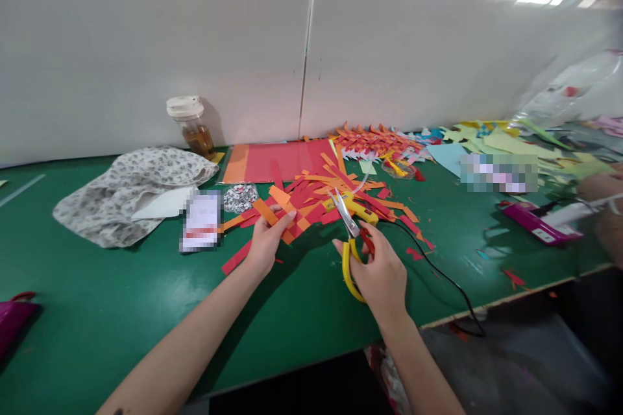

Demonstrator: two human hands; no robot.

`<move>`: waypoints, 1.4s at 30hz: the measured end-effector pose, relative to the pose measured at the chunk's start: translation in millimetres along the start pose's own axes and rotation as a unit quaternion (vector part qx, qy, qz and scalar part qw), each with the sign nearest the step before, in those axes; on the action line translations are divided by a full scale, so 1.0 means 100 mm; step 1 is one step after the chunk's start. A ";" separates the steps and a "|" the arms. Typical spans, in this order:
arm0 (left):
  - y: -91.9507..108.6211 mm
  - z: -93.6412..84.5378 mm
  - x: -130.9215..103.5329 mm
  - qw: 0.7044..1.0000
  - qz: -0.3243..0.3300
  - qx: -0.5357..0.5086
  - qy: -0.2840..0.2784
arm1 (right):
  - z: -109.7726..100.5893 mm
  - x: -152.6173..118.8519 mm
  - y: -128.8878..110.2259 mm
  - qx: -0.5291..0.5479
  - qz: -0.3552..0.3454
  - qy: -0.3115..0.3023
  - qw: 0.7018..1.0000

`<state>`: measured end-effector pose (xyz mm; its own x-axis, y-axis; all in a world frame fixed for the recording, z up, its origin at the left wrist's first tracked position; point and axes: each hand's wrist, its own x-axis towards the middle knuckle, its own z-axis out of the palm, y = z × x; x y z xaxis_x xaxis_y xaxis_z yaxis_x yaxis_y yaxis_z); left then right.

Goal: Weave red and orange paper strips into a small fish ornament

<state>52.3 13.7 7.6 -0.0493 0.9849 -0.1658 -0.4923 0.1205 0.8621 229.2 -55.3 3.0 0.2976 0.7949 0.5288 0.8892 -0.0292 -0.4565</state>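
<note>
My right hand [384, 272] is closed round the handles of a pair of scissors [349, 217], one handle yellow and one red, blades pointing away and slightly parted. In my left hand [267, 240], thumb and fingers pinch a woven piece of orange and red paper strips [304, 215]. Its far edge overlaps a heap of loose red and orange strips [324, 185], so where it ends I cannot tell. Just beyond the scissors lies a yellow glue gun [360, 209], with a black cord running right.
Behind the heap are red and orange sheets [272, 162]. A lidded jar [192, 123] stands by the white partition. Left lie a patterned cloth [131, 188] and a bag of small round pieces [241, 198]. To the right, another person's hand [601, 191] is near a purple-and-white tool [540, 225].
</note>
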 end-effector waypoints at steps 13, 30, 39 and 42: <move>-0.01 0.00 0.02 1.000 -0.005 -0.002 0.030 | -0.01 -0.01 -0.02 -0.052 -0.055 0.065 0.995; 0.08 -0.03 -0.02 0.997 0.001 0.062 -0.048 | 0.00 -0.01 -0.01 -0.073 -0.035 0.047 0.996; 0.12 0.02 -0.18 0.961 -0.016 0.096 -0.260 | 0.01 -0.01 0.00 -0.073 -0.044 0.029 0.996; 0.12 0.03 -0.20 0.955 0.024 0.131 -0.267 | 0.01 0.00 0.00 -0.075 -0.040 0.024 0.996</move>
<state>50.1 -4.1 22.9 0.4177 0.9047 0.0843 -0.2633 0.0317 0.9642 228.6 -54.8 2.4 0.2359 0.7690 0.5941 0.9516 -0.0588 -0.3017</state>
